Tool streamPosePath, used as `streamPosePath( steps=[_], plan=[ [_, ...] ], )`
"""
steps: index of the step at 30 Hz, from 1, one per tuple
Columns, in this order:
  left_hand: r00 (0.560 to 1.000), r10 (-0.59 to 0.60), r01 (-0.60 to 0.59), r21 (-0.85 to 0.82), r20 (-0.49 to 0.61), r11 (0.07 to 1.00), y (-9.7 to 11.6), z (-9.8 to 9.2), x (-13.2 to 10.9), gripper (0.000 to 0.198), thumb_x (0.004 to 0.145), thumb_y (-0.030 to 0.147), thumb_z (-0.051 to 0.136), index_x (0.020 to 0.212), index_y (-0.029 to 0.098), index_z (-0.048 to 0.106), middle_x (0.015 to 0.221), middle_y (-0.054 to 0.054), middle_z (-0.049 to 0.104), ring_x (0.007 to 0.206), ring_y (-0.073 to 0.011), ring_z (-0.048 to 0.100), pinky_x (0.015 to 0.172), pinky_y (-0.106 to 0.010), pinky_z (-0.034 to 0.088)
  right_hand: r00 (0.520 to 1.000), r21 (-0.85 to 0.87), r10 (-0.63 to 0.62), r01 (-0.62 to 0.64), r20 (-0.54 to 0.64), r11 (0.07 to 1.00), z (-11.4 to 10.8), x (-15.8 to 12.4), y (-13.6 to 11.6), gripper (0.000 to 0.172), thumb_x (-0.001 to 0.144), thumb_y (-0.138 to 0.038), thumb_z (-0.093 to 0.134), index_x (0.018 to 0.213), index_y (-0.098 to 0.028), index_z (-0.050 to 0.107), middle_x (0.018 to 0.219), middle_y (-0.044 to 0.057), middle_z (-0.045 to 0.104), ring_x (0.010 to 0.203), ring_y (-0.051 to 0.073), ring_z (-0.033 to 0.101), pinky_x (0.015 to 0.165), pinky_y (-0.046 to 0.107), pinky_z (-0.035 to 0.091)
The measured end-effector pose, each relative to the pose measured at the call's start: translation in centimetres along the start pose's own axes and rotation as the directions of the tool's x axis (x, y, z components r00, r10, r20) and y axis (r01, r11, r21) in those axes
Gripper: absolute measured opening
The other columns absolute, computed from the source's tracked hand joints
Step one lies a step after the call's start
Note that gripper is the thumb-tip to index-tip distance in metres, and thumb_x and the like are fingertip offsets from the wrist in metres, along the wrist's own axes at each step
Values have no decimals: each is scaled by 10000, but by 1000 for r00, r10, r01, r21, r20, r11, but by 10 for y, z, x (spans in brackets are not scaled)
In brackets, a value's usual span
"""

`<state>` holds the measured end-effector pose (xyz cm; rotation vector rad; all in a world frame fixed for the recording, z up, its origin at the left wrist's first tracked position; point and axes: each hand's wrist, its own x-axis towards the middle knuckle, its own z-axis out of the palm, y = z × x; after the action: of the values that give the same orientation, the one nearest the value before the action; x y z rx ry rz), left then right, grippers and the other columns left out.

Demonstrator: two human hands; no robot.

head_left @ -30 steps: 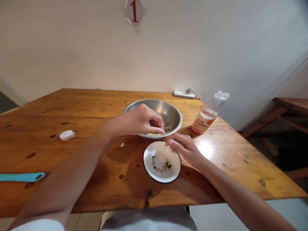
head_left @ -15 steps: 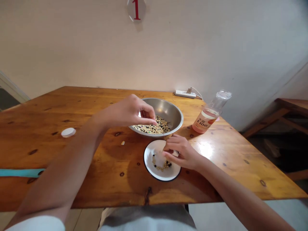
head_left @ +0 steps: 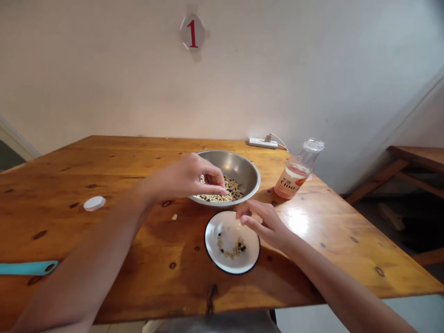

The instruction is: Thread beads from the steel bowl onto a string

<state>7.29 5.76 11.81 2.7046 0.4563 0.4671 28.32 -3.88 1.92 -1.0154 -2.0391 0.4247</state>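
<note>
A steel bowl holding mixed pale and dark beans stands mid-table. My left hand hovers over its near rim, fingers curled in a pinch above the beans; whether they hold anything is hidden. In front of the bowl sits a small white dish with a dark rim and a few beans in it. My right hand rests at the dish's far right edge, fingers loosely bent and pinched over the dish.
The wooden table also carries a tilted bottle with an orange label at the right, a white lid at the left, a teal handle at the left edge and a power strip by the wall.
My left hand stayed pinching over the bowl's beans. My right hand dipped over the dish, then drew back toward its far right edge. The view has shifted slightly.
</note>
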Motion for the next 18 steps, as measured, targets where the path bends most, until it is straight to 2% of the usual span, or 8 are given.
streamPosePath(
  steps=[3,5,8,12,18],
  plan=[
    [999,44,-44,-36,7,998,-1,8,3,185,806,336,631,740,168,672,698,19,670,657,-79,583,614,-167,396,998,131,60,-57,-19,990,1,-1,-2,340,951,-431,396,910,-158,594,679,22,615,593,117,549,558,223,413],
    [998,60,-58,-63,18,996,-2,14,6,170,809,322,630,747,168,669,703,23,669,659,-76,584,605,-161,399,996,179,84,-79,-20,981,2,-2,-1,314,958,-396,392,925,-160,597,679,18,619,577,110,541,551,221,416],
    [995,98,-95,-108,19,990,-4,20,9,164,807,320,632,760,167,670,714,20,671,661,-77,587,604,-161,408,993,222,116,-109,-20,969,4,-3,-1,273,955,-349,413,878,-160,595,644,6,604,559,102,528,545,215,416],
    [992,129,-130,-127,-15,983,-4,24,11,159,805,313,640,766,162,673,732,11,680,674,-82,590,611,-166,410,987,258,152,-135,-48,957,5,-3,0,314,943,-344,429,720,-163,556,591,3,571,523,97,496,512,211,404],
    [980,178,-192,-187,-89,963,-6,30,13,123,784,284,670,807,164,658,782,9,679,714,-86,595,647,-175,430,978,171,122,-92,-169,981,3,-6,2,326,919,-329,462,636,-174,513,522,-17,516,459,86,444,461,208,351]
  ],
)
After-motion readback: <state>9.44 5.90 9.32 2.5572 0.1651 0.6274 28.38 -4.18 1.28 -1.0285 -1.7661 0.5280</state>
